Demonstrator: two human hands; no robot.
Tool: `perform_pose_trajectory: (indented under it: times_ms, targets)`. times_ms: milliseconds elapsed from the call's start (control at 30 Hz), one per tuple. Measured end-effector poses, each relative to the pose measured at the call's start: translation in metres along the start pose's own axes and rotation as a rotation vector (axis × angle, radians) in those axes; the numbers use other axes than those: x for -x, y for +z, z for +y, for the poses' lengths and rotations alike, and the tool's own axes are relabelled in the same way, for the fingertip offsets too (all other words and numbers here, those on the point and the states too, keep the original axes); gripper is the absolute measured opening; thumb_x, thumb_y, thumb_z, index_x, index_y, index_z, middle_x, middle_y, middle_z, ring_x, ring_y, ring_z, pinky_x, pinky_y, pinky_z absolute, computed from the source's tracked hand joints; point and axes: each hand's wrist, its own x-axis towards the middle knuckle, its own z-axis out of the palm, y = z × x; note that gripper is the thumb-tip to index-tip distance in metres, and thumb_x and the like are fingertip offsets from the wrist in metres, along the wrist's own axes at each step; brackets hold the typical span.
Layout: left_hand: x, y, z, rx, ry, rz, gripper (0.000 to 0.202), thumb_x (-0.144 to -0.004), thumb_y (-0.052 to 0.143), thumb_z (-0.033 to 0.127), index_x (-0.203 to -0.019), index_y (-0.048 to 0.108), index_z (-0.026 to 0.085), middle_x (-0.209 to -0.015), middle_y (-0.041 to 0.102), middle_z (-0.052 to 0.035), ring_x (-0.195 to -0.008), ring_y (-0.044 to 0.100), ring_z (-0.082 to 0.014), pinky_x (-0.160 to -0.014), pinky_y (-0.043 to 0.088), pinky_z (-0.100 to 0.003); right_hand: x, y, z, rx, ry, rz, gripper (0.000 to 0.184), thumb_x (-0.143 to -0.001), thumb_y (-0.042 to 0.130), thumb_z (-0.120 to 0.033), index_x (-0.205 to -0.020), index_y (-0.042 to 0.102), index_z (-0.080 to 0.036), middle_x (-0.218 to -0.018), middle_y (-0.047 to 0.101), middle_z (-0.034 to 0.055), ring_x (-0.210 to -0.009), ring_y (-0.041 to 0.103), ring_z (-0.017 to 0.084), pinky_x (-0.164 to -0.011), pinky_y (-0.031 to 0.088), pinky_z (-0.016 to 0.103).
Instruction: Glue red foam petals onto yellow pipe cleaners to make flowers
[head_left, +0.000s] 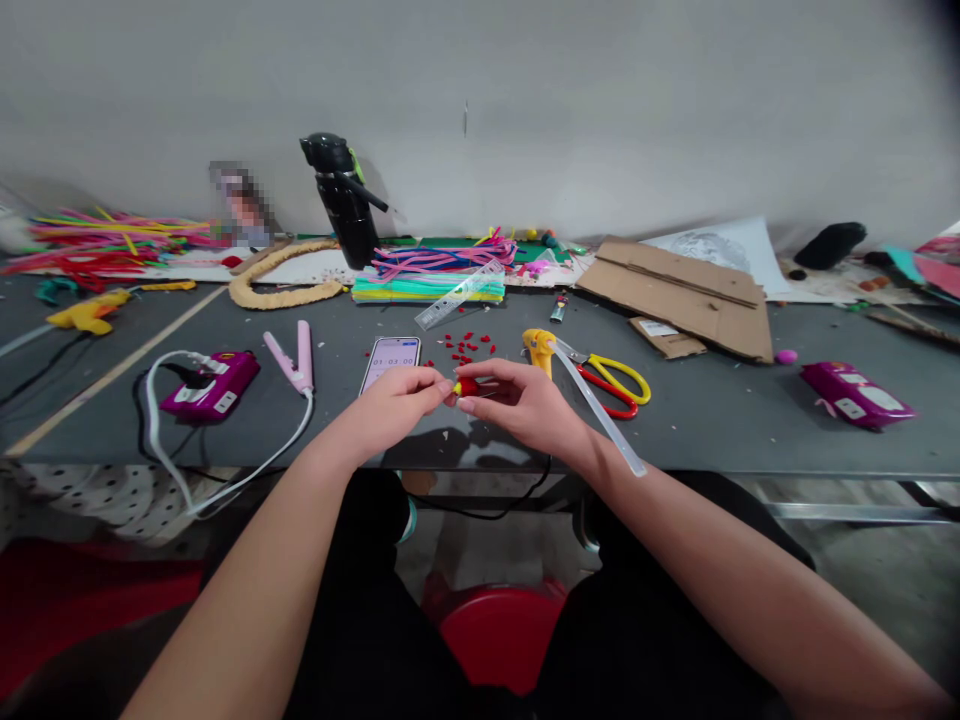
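Observation:
Over the table's front part, my right hand grips a small red and yellow craft piece between thumb and fingers. My left hand meets it from the other side, with thumb and forefinger pinched at the yellow end. Exactly what those left fingertips hold is hidden. Behind the hands lie several small red bits. A phone showing a timer lies beside my left hand. Close to my right hand stand a yellow glue gun with a clear glue stick and scissors with red and yellow handles.
Pink hair straightener and purple power strip lie left, with a white cable hanging over the edge. Pipe cleaners, a ruler and a black bottle are at the back. Cardboard and another purple power strip occupy the right.

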Motion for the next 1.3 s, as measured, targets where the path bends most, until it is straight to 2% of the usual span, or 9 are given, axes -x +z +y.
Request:
perform_pose_trajectory:
  times_ms: [67, 267, 500, 633, 800, 933, 1100, 1200, 1300]
  targets:
    - [0.0007, 0.0003, 0.0021, -0.012, 0.0, 0.003, 0.032, -0.088, 0.054, 0.046, -0.078, 0.062, 0.017, -0.064, 0.042, 0.0038, -0.056, 0.033, -0.01, -0.052, 0.024, -0.025, -0.0003, 0.0002, -0.0002, -0.009, 0.035, 0.002, 0.043, -0.076, 0.079, -0.037, -0.113, 0.069, -0.018, -0.105, 0.075, 0.0073, -0.092, 0.071, 0.019, -0.082, 0.058, 0.031]
    - [0.001, 0.0001, 0.0026, -0.032, -0.004, -0.013, 0.035, -0.089, 0.054, 0.049, -0.08, 0.062, 0.017, -0.069, 0.046, 0.0031, -0.06, 0.037, -0.0099, -0.055, 0.027, -0.024, -0.0028, -0.0014, 0.0028, -0.02, -0.011, 0.024, 0.026, -0.079, 0.076, -0.035, -0.099, 0.074, -0.019, -0.093, 0.076, 0.0048, -0.085, 0.071, 0.018, -0.082, 0.058, 0.032]
    - [-0.0008, 0.0009, 0.0006, -0.022, 0.01, -0.036, 0.036, -0.089, 0.053, 0.05, -0.081, 0.063, 0.017, -0.067, 0.044, 0.0035, -0.059, 0.035, -0.0099, -0.054, 0.027, -0.024, -0.0028, -0.0003, 0.0026, -0.022, 0.005, 0.051, 0.019, -0.079, 0.076, -0.033, -0.094, 0.075, -0.021, -0.089, 0.076, 0.0035, -0.085, 0.071, 0.019, -0.083, 0.058, 0.037]
    - [-0.0007, 0.001, 0.0025, -0.045, 0.015, -0.02, 0.035, -0.089, 0.052, 0.048, -0.081, 0.063, 0.016, -0.065, 0.044, 0.0037, -0.059, 0.036, -0.0103, -0.055, 0.028, -0.025, -0.0029, -0.0005, 0.0037, -0.003, 0.017, 0.037, 0.024, -0.08, 0.075, -0.035, -0.098, 0.074, -0.019, -0.09, 0.076, 0.0049, -0.084, 0.071, 0.019, -0.08, 0.058, 0.034]
    - [0.001, 0.0016, 0.0055, -0.062, 0.041, -0.001, 0.032, -0.089, 0.051, 0.042, -0.077, 0.063, 0.015, -0.066, 0.048, 0.0026, -0.061, 0.041, -0.0112, -0.058, 0.031, -0.026, -0.0002, 0.0009, 0.0003, 0.119, -0.005, -0.001, 0.036, -0.08, 0.075, -0.038, -0.11, 0.072, -0.019, -0.102, 0.076, 0.0064, -0.088, 0.071, 0.019, -0.079, 0.057, 0.03]
    - [0.001, 0.0011, 0.0035, -0.073, 0.067, -0.01, 0.034, -0.091, 0.049, 0.043, -0.083, 0.067, 0.015, -0.068, 0.051, 0.0021, -0.064, 0.044, -0.0118, -0.059, 0.033, -0.026, -0.0001, 0.0021, -0.0007, 0.184, 0.003, 0.049, 0.028, -0.082, 0.073, -0.038, -0.103, 0.075, -0.019, -0.097, 0.076, 0.0065, -0.085, 0.071, 0.019, -0.079, 0.057, 0.03]
    - [0.0031, 0.0023, 0.0004, -0.066, 0.104, -0.001, 0.032, -0.089, 0.054, 0.045, -0.08, 0.065, 0.017, -0.069, 0.056, 0.0018, -0.064, 0.049, -0.0116, -0.057, 0.034, -0.025, -0.0007, 0.0025, -0.0013, 0.242, -0.001, 0.076, 0.028, -0.08, 0.074, -0.043, -0.097, 0.077, -0.021, -0.094, 0.077, 0.0072, -0.084, 0.071, 0.021, -0.078, 0.057, 0.031]
    - [0.0048, 0.0036, 0.0, -0.104, 0.179, 0.041, 0.026, -0.089, 0.056, 0.041, -0.082, 0.066, 0.018, -0.075, 0.062, 0.0005, -0.07, 0.054, -0.0126, -0.061, 0.038, -0.024, -0.0006, 0.0019, -0.0022, 0.288, -0.006, 0.082, 0.028, -0.079, 0.074, -0.046, -0.094, 0.077, -0.022, -0.094, 0.077, 0.0076, -0.084, 0.071, 0.022, -0.079, 0.057, 0.033]
    - [0.006, 0.0037, 0.0005, -0.144, 0.197, 0.049, 0.024, -0.09, 0.054, 0.038, -0.084, 0.067, 0.018, -0.077, 0.065, -0.0003, -0.071, 0.056, -0.0132, -0.062, 0.039, -0.025, -0.0005, 0.0009, -0.0026, 0.303, 0.004, 0.071, 0.028, -0.079, 0.074, -0.046, -0.093, 0.078, -0.023, -0.094, 0.077, 0.0072, -0.084, 0.071, 0.022, -0.078, 0.057, 0.032]
